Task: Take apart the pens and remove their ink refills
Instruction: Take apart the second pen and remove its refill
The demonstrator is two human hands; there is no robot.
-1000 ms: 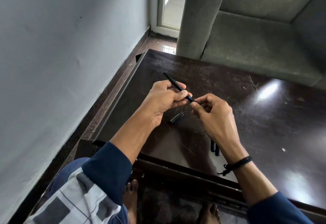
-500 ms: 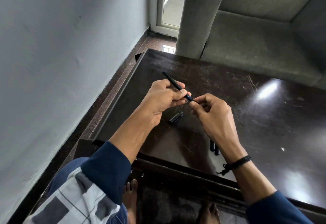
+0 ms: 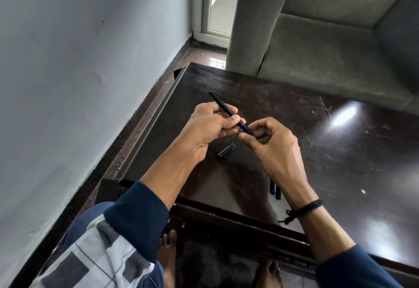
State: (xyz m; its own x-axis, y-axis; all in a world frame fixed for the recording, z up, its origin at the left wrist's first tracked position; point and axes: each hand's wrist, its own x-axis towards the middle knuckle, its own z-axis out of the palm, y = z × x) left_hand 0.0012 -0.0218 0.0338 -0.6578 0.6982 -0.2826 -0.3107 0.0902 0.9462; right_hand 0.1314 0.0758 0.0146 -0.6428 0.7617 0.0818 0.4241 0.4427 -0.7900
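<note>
left hand (image 3: pixel 208 129): fingers wrapped round the slim black plastic pen (image 3: pixel 223 106), thumb pressed onto the barrel. likely there to brace the body while the other end is worked.
right hand (image 3: pixel 276 149): thumb and forefinger pinch the pen's near tip end, other fingers tucked in. reads as a twist-or-pull grip on the nose piece. whether the joint has loosened, cannot tell.
pen position: in the air above the table, bridged between both hands, slanting away to the left, rear end poking out past the left fingers. a bit of blue shows by the left thumb.
step, judged: opening the front end to free the refill. no refill visible yet.
short black pen cap (image 3: pixel 226 150): lying on the table just under the hands, probably put down to leave the hands free.
two more dark pens (image 3: pixel 275 189): side by side, mostly hidden under the right wrist, near the table's front edge. finished or waiting, cannot tell.
dark glossy scratched wooden table (image 3: pixel 340 163): work surface, light glaring off it.
beyond: grey fabric sofa (image 3: pixel 328 49) behind the table, pale wall (image 3: pixel 79 60) on the left.
</note>
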